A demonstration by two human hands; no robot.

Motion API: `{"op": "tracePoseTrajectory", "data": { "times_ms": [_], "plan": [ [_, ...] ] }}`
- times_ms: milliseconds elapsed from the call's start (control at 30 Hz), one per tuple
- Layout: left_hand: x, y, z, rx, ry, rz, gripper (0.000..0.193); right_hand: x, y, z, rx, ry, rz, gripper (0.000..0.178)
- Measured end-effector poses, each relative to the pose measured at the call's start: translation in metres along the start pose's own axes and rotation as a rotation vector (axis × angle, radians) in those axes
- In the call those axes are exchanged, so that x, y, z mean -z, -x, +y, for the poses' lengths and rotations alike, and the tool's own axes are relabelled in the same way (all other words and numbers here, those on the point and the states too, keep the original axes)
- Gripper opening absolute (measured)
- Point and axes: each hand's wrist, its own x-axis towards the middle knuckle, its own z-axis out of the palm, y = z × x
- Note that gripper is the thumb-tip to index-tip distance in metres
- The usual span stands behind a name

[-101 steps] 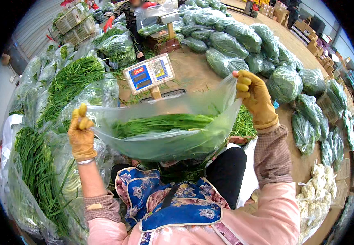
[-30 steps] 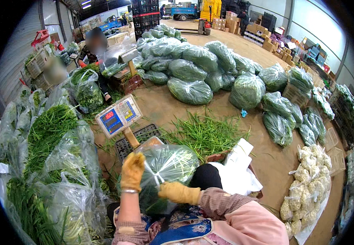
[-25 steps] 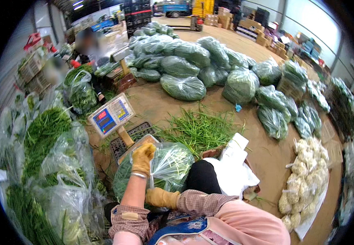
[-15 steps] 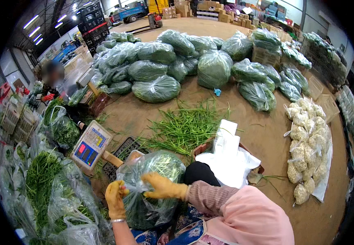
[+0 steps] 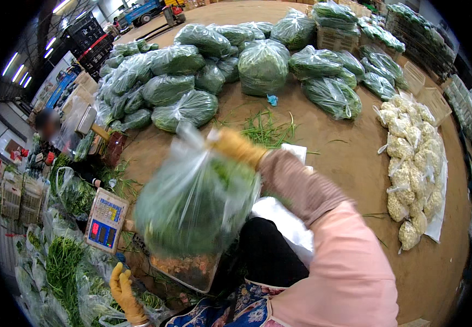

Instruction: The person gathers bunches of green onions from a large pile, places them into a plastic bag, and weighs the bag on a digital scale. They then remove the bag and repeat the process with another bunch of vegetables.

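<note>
My right hand [image 5: 240, 147], in a yellow-orange glove, grips the gathered top of a clear plastic bag of green vegetables [image 5: 195, 204]. The bag hangs slightly blurred above the dirty metal platform [image 5: 202, 277] of a weighing scale. My left hand [image 5: 127, 297], gloved alike, is low on the left with its fingers apart and nothing in them. It is near open plastic bags of leafy greens [image 5: 64, 272]. Beyond it stands the scale's display [image 5: 106, 222], with blue and red panels. The hanging bag covers part of the platform and the display's post.
Filled green bags [image 5: 184, 109] are heaped across the far floor. Loose green stalks [image 5: 271, 131] lie before them. White plastic sheeting [image 5: 285, 229] is beside my knee, and mesh bags of pale bulbs [image 5: 410, 163] line the right. A person [image 5: 48, 131] sits at far left.
My right hand has lifted the bag off the scale by its top, revealing the platform. The left hand has left the bag and moved down and left. The view has shifted.
</note>
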Motion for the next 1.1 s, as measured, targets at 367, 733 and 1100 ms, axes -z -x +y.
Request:
{"op": "tracePoseTrajectory", "data": {
  "times_ms": [367, 733, 1100],
  "plan": [
    [-0.008, 0.013, -0.048, 0.133, -0.044, -0.003, 0.029, 0.23, 0.104, 0.177, -0.785, 0.524, 0.477, 0.031],
    [-0.05, 0.052, -0.059, 0.317, -0.054, -0.166, 0.028, -0.052, 0.42, 0.115, -1.116, 0.056, -0.176, 0.062],
    [-0.108, 0.08, -0.005, 0.294, -0.016, -0.349, 0.027, -0.028, 0.388, 0.126, -0.998, -0.225, 0.203, 0.03]
  ]
}}
